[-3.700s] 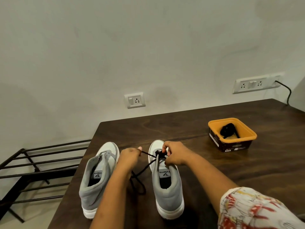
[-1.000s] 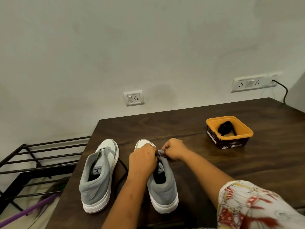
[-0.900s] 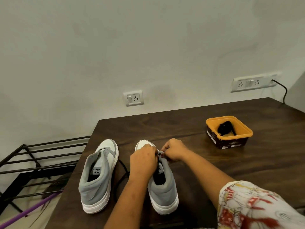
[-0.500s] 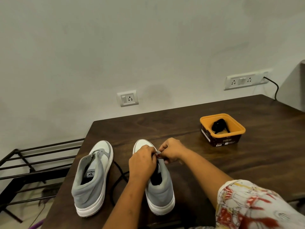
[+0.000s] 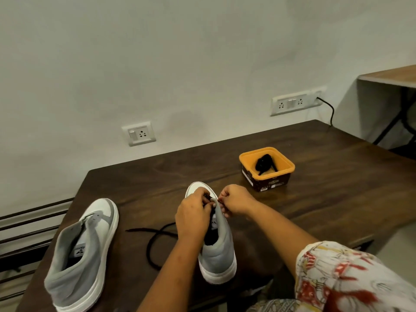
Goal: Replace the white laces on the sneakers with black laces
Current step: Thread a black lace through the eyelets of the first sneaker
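Two grey and white sneakers stand on the dark wooden table (image 5: 326, 199). The left sneaker (image 5: 83, 253) has no lace in it. Over the front of the right sneaker (image 5: 217, 251) both my hands work close together. My left hand (image 5: 193, 217) and my right hand (image 5: 234, 202) have curled fingers that pinch the black lace (image 5: 155, 239) at the eyelets. The lace's loose end loops on the table between the two sneakers. My hands hide the eyelets.
An orange and brown tub (image 5: 266, 168) holding another bundled black lace (image 5: 263, 164) sits behind and to the right. A metal rack (image 5: 27, 224) stands left of the table. Wall sockets and a cable run along the wall. Another table (image 5: 391, 77) is at far right.
My hands stay at the right sneaker's front, drawn closer together than 3.7 s ago. The view has shifted, so everything sits further left in the frame. The lace's loose loop now lies flatter on the table.
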{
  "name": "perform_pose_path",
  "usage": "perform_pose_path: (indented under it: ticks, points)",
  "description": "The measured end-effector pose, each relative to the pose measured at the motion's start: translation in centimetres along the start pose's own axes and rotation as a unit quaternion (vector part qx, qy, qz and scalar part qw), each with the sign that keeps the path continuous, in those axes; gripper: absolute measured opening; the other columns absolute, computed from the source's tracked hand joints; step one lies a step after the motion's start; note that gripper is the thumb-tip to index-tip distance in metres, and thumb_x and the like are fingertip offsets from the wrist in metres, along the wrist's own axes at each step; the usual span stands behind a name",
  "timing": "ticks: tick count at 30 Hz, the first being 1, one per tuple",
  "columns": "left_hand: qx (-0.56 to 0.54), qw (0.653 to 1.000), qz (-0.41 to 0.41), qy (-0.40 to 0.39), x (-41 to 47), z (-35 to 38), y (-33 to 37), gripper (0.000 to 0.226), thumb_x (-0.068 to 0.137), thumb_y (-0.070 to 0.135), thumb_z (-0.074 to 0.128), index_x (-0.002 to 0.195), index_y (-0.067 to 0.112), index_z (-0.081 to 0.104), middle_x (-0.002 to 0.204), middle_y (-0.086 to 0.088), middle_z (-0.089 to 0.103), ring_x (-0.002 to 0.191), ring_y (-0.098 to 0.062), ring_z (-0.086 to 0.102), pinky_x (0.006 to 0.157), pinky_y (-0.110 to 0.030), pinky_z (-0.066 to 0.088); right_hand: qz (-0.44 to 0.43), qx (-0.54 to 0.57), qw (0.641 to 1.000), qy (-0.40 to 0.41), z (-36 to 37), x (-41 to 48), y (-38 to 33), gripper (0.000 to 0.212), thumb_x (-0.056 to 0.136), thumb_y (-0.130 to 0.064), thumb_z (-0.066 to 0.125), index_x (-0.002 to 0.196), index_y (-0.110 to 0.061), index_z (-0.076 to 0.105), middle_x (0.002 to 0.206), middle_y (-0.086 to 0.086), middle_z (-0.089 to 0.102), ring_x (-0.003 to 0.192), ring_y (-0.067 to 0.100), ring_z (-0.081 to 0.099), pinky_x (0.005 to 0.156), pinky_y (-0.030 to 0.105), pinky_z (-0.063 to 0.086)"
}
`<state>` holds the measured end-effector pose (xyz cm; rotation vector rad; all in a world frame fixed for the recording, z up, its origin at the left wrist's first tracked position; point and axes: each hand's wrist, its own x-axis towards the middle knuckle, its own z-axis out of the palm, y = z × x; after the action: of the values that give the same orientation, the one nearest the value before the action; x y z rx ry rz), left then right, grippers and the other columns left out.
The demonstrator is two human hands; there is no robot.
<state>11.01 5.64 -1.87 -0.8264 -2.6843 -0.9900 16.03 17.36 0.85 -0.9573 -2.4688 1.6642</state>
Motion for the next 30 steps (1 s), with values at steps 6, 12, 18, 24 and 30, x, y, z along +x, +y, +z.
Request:
perform_pose_path:
  ticks: [6, 12, 18, 24, 30]
  points:
    - [0.056, 0.997, 0.05, 0.028, -0.3, 1.7, 1.0, 0.012, 0.091, 0.016, 0.05, 0.101, 0.021, 0.055, 0.096, 0.005, 0.058, 0.09, -0.013, 0.048, 0.063, -0.031, 0.047, 0.067, 0.343, 0.931, 0.104, -4.9, 1.1, 1.1, 0.03, 0.1, 0.0, 0.026, 0.127, -0.007, 0.037, 0.093, 0.015, 0.057, 0.065, 0.023, 0.062, 0.052, 0.025, 0.057]
    - [0.048, 0.999, -0.018, -0.008, 0.7, 1.7, 1.3, 0.017, 0.089, 0.017, 0.056, 0.106, 0.021, 0.057, 0.108, 0.004, 0.059, 0.103, -0.017, 0.047, 0.07, -0.032, 0.048, -0.027, 0.532, 0.814, 0.231, -8.0, 1.7, 1.3, 0.022, 0.103, -0.008, 0.028, 0.12, -0.01, 0.042, 0.121, 0.015, 0.054, 0.108, 0.027, 0.058, 0.092, 0.045, 0.052]
    - [0.054, 0.992, -0.099, -0.063, 1.1, 0.0, 0.7, 0.048, 0.079, 0.022, 0.068, 0.122, 0.021, 0.047, 0.121, -0.006, 0.05, 0.115, -0.028, 0.041, 0.087, -0.037, 0.043, -0.164, -0.183, 0.969, -0.019, -2.6, 1.9, 1.5, 0.032, 0.095, -0.013, 0.052, 0.127, -0.012, 0.052, 0.127, 0.01, 0.058, 0.116, 0.023, 0.055, 0.09, 0.027, 0.044]
    - [-0.035, 0.961, -0.206, -0.182, 1.6, -0.4, -0.6, 0.076, 0.07, 0.032, 0.08, 0.132, 0.017, 0.038, 0.128, -0.012, 0.052, 0.117, -0.03, 0.051, 0.093, -0.034, 0.044, -0.124, -0.19, 0.973, -0.051, -2.4, 1.8, 1.3, 0.024, 0.098, -0.012, 0.046, 0.084, -0.007, 0.064, 0.095, 0.013, 0.066, 0.082, 0.016, 0.058, 0.07, 0.025, 0.044]
    - [-0.02, 0.967, -0.193, -0.165, 1.3, -0.5, -0.6, 0.069, 0.071, 0.034, 0.08, 0.127, 0.019, 0.044, 0.126, -0.008, 0.051, 0.114, -0.027, 0.051, 0.089, -0.034, 0.045, -0.059, 0.419, 0.882, 0.207, -5.2, 2.3, -0.1, 0.024, 0.104, -0.015, 0.033, 0.096, -0.013, 0.056, 0.088, 0.007, 0.063, 0.087, 0.019, 0.063, 0.081, 0.038, 0.055]
